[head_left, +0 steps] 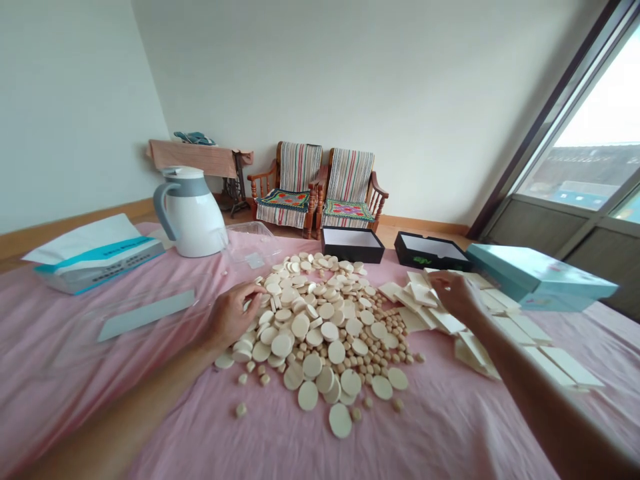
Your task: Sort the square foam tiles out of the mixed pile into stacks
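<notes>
My left hand (234, 312) is at the left edge of a heap of pale round wooden discs (300, 325). Its fingers are curled in against the discs, and whatever may be between them is hidden. Small wooden cubes (370, 357) lie mixed in along the right and front of the heap. Over on the right, my right hand (456, 295) rests above a loose stack of flat pale wooden square tiles (420, 293). Its fingers are bent down at the tiles, and I cannot make out what they grip. More tiles (550, 360) lie in rows beside the right forearm.
Behind the heap stand two black open boxes (353, 257) and a light blue box (545, 280). At left are a white jug (195, 220), a tissue pack (100, 257) and clear plastic packaging (145, 317). A pink cloth (200, 427) covers the surface. Two chairs (300, 180) stand beyond.
</notes>
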Available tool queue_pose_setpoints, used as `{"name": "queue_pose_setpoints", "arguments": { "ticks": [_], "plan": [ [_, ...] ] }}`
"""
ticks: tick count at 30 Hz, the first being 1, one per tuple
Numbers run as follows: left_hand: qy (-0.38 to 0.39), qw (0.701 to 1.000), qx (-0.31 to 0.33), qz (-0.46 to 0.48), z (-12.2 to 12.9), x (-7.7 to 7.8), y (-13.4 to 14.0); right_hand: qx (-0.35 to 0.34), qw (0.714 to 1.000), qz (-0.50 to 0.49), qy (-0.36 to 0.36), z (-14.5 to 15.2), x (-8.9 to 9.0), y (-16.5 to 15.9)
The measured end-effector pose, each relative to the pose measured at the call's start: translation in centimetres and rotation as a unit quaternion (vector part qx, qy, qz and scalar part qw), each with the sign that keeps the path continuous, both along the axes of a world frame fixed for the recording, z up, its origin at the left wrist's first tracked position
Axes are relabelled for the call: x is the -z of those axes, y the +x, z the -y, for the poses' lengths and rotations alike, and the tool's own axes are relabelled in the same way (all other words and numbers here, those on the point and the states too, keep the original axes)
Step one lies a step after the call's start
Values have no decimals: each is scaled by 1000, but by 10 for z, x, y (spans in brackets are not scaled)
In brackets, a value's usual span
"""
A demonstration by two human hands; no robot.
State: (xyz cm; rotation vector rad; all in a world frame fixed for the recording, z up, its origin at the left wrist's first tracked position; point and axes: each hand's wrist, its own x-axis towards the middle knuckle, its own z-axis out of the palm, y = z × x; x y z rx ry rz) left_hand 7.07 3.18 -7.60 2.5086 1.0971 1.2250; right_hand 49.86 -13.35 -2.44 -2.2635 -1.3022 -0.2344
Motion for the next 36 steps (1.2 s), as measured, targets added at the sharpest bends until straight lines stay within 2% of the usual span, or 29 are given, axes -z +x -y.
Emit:
{"name": "queue_pose_setpoints", "arguments": {
  "ticks": [2,4,7,12,16,22,27,31,36],
  "plan": [
    [-4,1000,-1,1,1,-1,1,-70,997,1,-11,-18,-2,-26],
    [-6,1000,0,2,1,-1,1,-144,988,17,-56,-42,-4,-57],
    [0,1000,0,-1,1,-2,1,-251,954,52,-152,-83,-3,-97],
    [9,1000,5,-8,1,-1,-1,-292,927,79,-223,-141,5,-128],
    [4,1000,7,-4,2,1,-2,-284,912,101,-277,-160,7,-135],
    [-3,1000,16,1,1,1,-1,-266,908,104,-308,-164,1,-134],
    [-8,1000,19,2,1,1,-1,-282,912,81,-287,-153,-19,-125],
    [-15,1000,20,6,0,2,-1,-289,927,85,-223,-128,-34,-118],
    [-16,1000,18,5,0,2,0,-207,973,83,-66,-80,-39,-84]
  ]
}}
